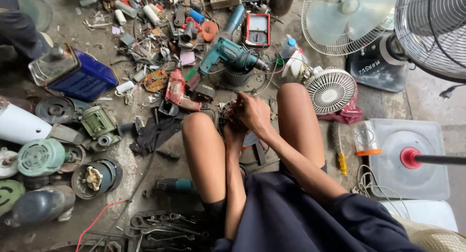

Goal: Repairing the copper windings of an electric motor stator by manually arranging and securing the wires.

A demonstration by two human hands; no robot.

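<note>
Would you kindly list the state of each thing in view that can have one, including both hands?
Right hand: closed over the motor part, gripping it.
Left hand: under the same part, fingers hidden.
Motor part: held between the knees, off the floor.
Teal drill: lying on its side, untouched.
Red power tool: lying flat, untouched.
Small white fan: lying with its grille facing up.
Blue can: tipped on its side.

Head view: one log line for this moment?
view: head | right hand: on motor part between knees | left hand: gripping it from below | teal drill: on floor ahead
</note>
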